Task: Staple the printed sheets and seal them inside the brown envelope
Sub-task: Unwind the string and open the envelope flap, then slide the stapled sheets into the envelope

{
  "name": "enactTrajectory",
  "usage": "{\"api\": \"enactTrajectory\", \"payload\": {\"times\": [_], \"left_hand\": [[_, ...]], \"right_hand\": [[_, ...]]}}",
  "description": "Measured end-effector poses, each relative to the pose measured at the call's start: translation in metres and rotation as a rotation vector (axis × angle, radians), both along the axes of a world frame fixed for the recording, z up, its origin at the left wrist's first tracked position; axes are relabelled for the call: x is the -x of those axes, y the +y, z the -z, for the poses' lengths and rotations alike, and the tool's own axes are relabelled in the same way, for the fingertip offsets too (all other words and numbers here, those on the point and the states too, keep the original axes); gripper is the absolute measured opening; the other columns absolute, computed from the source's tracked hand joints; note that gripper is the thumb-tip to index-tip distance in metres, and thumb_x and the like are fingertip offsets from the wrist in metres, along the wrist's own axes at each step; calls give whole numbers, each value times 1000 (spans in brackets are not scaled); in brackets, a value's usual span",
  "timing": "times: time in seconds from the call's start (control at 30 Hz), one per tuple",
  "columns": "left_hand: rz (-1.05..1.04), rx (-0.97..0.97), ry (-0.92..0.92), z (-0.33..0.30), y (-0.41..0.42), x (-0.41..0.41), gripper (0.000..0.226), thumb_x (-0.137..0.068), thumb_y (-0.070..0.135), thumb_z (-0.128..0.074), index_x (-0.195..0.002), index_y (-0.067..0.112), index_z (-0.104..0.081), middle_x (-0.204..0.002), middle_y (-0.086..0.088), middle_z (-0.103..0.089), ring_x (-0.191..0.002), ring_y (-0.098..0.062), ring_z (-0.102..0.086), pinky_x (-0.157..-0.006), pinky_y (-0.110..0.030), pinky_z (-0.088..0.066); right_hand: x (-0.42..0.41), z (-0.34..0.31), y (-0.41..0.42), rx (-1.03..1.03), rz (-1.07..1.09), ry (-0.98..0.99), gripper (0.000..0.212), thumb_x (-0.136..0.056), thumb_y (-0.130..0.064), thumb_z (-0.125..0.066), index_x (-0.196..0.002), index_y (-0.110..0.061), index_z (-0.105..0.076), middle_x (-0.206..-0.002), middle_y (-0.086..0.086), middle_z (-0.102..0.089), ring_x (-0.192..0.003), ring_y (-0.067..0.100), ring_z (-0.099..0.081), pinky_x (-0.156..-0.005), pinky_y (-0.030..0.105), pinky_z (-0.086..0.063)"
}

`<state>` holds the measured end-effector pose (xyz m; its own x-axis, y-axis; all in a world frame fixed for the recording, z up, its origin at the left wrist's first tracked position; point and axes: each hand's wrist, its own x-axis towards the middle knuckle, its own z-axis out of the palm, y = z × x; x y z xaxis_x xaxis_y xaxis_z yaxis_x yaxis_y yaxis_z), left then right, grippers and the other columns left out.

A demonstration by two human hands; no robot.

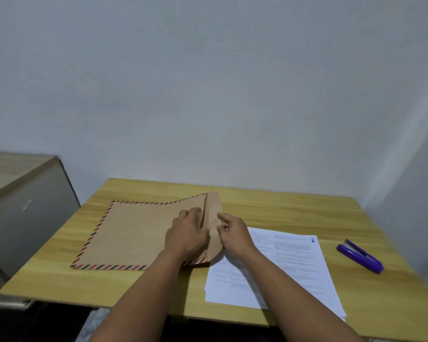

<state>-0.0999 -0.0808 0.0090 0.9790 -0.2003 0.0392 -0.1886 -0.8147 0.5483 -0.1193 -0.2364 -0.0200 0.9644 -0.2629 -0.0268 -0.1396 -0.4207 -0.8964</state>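
Observation:
The brown envelope (134,233), edged with red and black stripes, lies flat on the wooden table (294,213), left of centre. Its flap (214,213) at the right end stands raised. My left hand (187,234) presses on the envelope body just left of the opening, fingers at the mouth. My right hand (232,234) pinches the flap near its middle. The printed sheets (289,265) lie in a white stack to the right, partly under my right forearm. A purple stapler (360,255) rests right of the sheets.
A grey cabinet with a light wooden top (22,201) stands against the table's left side. A plain wall runs behind the table and along the right. The table's near edge runs under my forearms.

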Motion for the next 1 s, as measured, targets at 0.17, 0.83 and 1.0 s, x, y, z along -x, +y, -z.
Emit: {"api": "enactTrajectory", "payload": {"times": [0.17,0.83,1.0], "left_hand": [[96,-56,-109,0,8,-6,48,-97,29,-45,-144,31,-50,-149,1,-46,-124,-24,-55,-95,-44,-52],[30,-96,-121,10,15,-11,44,-101,35,-45,-143,26,-56,-129,-5,-68,-109,-26,-64,-84,-37,-51],[16,-104,-105,12,25,-20,43,-102,35,-45,-142,24,-56,-131,-8,-68,-112,-29,-63,-83,-39,-51]], "right_hand": [[-12,8,0,-140,58,77,52,-98,-5,-52,-149,-13,-55,-141,7,-64,-119,26,-68,-91,34,-60],[80,-53,-171,522,291,692,113,-55,-73,-81,-139,-7,-46,-126,8,-66,-112,30,-65,-79,35,-53],[88,-31,-181,476,359,705,132,-43,-70,-87,-146,-5,-37,-113,3,-68,-104,26,-67,-82,34,-59]]}}
